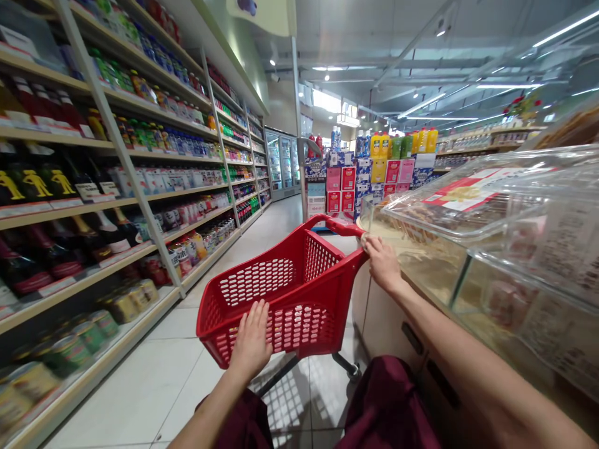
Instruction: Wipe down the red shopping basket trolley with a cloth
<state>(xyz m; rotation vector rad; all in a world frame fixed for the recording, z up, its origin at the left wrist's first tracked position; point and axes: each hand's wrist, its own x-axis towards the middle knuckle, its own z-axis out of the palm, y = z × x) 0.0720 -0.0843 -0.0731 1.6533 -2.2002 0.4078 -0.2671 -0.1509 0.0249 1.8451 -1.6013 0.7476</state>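
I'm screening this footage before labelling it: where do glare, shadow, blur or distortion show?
Head view throughout: highlights glare off the clear plastic box; the cart throws a perforated shadow on the floor; lower-left cans look smeared; shelves slant and stretch toward the left edge; the left hand and right hand look fairly sharp.

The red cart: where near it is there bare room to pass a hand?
Bare floor shows between the cart and the left shelves, and on ahead between those shelves and the stacked cartons. Crowded: the right side, where the right hand holds the handle close by a counter bearing clear boxes.
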